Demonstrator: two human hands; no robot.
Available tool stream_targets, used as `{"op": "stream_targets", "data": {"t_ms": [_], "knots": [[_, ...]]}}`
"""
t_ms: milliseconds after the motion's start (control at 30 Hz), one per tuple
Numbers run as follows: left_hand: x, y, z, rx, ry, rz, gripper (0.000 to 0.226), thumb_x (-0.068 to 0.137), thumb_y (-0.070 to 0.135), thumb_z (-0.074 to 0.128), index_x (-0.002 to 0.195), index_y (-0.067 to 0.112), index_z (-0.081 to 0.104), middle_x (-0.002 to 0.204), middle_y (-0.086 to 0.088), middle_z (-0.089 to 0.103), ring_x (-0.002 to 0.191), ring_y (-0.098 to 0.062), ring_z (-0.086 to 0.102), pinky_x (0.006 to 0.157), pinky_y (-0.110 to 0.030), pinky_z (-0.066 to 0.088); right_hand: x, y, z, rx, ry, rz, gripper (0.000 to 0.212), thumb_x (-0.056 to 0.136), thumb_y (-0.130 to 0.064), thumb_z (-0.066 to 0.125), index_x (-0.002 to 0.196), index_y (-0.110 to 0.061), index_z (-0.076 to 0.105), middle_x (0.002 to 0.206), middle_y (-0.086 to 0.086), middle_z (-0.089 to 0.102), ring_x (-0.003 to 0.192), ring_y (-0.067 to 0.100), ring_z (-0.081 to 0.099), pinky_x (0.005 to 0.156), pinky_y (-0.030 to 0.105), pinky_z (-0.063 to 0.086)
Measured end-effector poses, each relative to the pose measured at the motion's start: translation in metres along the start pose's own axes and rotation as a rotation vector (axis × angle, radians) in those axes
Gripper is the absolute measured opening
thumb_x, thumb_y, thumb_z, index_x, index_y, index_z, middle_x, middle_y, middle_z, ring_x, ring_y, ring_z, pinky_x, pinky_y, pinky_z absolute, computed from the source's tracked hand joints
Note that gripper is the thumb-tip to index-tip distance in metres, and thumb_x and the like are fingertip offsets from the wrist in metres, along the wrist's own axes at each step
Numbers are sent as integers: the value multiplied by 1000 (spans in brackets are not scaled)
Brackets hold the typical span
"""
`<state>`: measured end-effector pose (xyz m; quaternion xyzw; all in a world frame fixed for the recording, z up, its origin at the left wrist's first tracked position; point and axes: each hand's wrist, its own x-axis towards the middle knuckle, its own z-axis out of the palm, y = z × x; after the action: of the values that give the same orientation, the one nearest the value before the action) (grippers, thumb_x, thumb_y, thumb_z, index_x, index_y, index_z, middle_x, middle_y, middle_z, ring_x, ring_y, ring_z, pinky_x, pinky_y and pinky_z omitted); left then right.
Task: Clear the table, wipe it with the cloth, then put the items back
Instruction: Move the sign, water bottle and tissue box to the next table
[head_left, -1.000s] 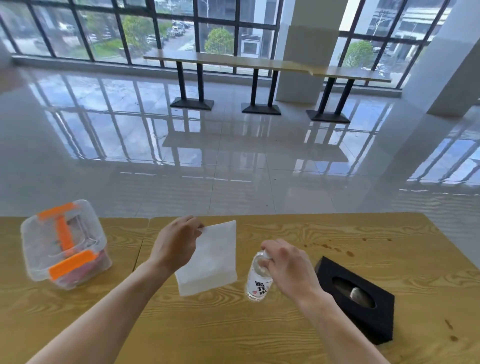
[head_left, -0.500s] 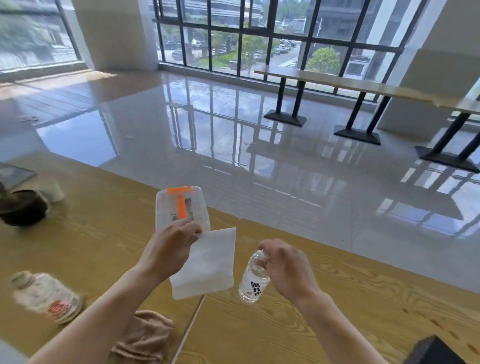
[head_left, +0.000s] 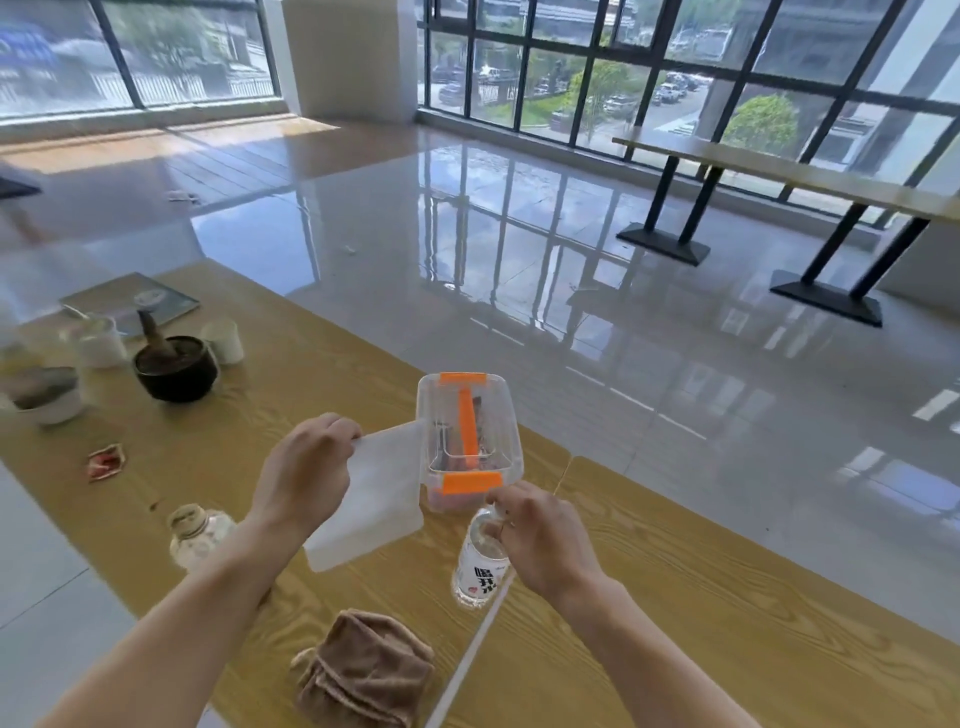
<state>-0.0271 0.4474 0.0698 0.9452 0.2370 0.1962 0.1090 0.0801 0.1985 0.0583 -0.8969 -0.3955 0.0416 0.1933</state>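
My left hand (head_left: 304, 475) pinches the top corner of a white cloth (head_left: 371, 501), which hangs above the wooden table (head_left: 701, 587). My right hand (head_left: 540, 535) grips the neck of a small clear water bottle (head_left: 478, 569), held upright just above the table seam. A clear plastic box with orange clips (head_left: 467, 439) stands right behind both hands. A crumpled brown towel (head_left: 363, 670) lies near the front edge below my left forearm.
On the left part of the table are a dark bowl with a pestle (head_left: 174, 366), a white cup (head_left: 223, 340), a grey bowl (head_left: 47, 395), a book (head_left: 130, 301), a red wrapper (head_left: 106, 462) and a glass jar (head_left: 197, 530). Shiny floor lies beyond.
My view has swung left, so the left end of the table with bowls and cups has come into sight and the black tissue box has left. Both hands still hold cloth and bottle.
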Motion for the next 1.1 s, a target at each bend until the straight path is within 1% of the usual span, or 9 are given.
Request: {"op": "stream_targets", "data": {"t_ms": [100, 200, 333, 500, 733, 867, 933, 1100], "knots": [[18, -16, 6, 62, 15, -34, 22, 82, -6, 57, 87, 13, 67, 86, -2, 64, 79, -29, 60, 57, -35, 46, 15, -13, 12, 7, -19, -13, 21, 90, -25, 67, 110, -19, 65, 109, 0, 68, 96, 28, 65, 78, 41, 52], [39, -23, 9, 116, 14, -44, 21, 81, -7, 54, 85, 10, 65, 81, -6, 61, 74, -31, 58, 52, -34, 40, 30, -23, 21, 5, -36, -24, 19, 92, -23, 64, 110, -18, 64, 111, 1, 68, 99, 29, 64, 79, 42, 51], [65, -33, 19, 141, -11, -56, 16, 84, -6, 52, 84, 8, 62, 81, -7, 59, 75, -30, 57, 55, -35, 40, 47, -32, 32, 21, -40, -34, 19, 91, -22, 66, 110, -18, 65, 112, 1, 68, 99, 29, 64, 77, 44, 53], [88, -48, 31, 125, -18, -59, 16, 85, -6, 51, 85, 7, 61, 82, -7, 58, 74, -30, 56, 54, -36, 41, 64, -36, 40, 28, -16, -36, 26, 91, -20, 67, 117, -20, 64, 117, -1, 69, 103, 27, 65, 78, 44, 55], [103, -63, 44, 129, -25, -55, 17, 83, -8, 53, 84, 7, 62, 80, -7, 58, 73, -30, 55, 54, -36, 42, 76, -43, 46, 12, -15, -47, 28, 92, -20, 67, 119, -18, 65, 111, 3, 70, 102, 28, 64, 80, 44, 54], [105, -67, 50, 125, -30, -58, 19, 84, -8, 52, 85, 8, 62, 82, -6, 60, 75, -29, 56, 54, -35, 38, 82, -47, 47, 9, -3, -30, 25, 88, -29, 72, 107, -15, 65, 102, 3, 71, 95, 28, 66, 77, 44, 54], [105, -69, 54, 119, -50, -58, 19, 87, -7, 52, 88, 9, 62, 85, -6, 61, 77, -29, 56, 56, -35, 37, 83, -48, 47, 4, -5, -24, 26, 87, -29, 73, 106, -15, 64, 101, 2, 71, 94, 27, 66, 77, 42, 54], [101, -76, 64, 99, -67, -59, 18, 88, -6, 52, 89, 8, 63, 82, -6, 59, 74, -29, 56, 56, -38, 43, 84, -48, 43, 4, -31, -36, 30, 86, -28, 75, 110, -14, 65, 103, 3, 68, 96, 26, 64, 79, 39, 54]]}}
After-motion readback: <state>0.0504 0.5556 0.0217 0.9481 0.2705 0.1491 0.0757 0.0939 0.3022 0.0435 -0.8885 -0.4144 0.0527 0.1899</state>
